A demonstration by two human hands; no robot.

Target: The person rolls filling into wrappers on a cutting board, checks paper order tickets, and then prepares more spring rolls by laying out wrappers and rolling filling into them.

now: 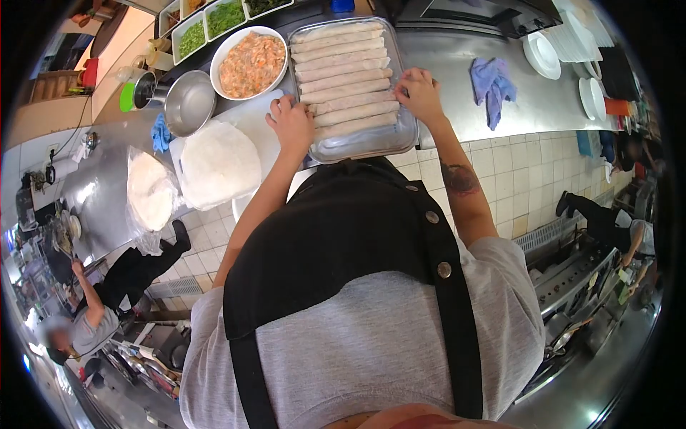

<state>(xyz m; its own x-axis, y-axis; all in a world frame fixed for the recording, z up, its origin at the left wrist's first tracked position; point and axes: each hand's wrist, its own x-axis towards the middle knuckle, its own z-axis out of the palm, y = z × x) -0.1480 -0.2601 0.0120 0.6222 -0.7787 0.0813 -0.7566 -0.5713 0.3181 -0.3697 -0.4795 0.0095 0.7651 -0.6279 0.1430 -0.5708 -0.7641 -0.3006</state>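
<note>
A metal tray (343, 149) in front of me holds several long pale rolls (341, 63) in thin wrappers, lying side by side. My left hand (291, 123) is at the left end of one roll near the tray's close side, fingers curled and pinching there. At that roll's right end, my right hand (423, 96) has its thumb and fingers closed together. Fingers partly hide both ends of the roll. To the left, a stack of thin round wrapper sheets (220, 164) lies on a white board (268, 136).
A white bowl of orange-pink chopped filling (250, 66), a steel bowl (190, 104) and containers of chopped greens (225, 17) stand left. Plastic-wrapped sheets (151, 193) lie farther left. A purple cloth (491, 87) and white bowls (542, 56) are right. Other people work at both sides.
</note>
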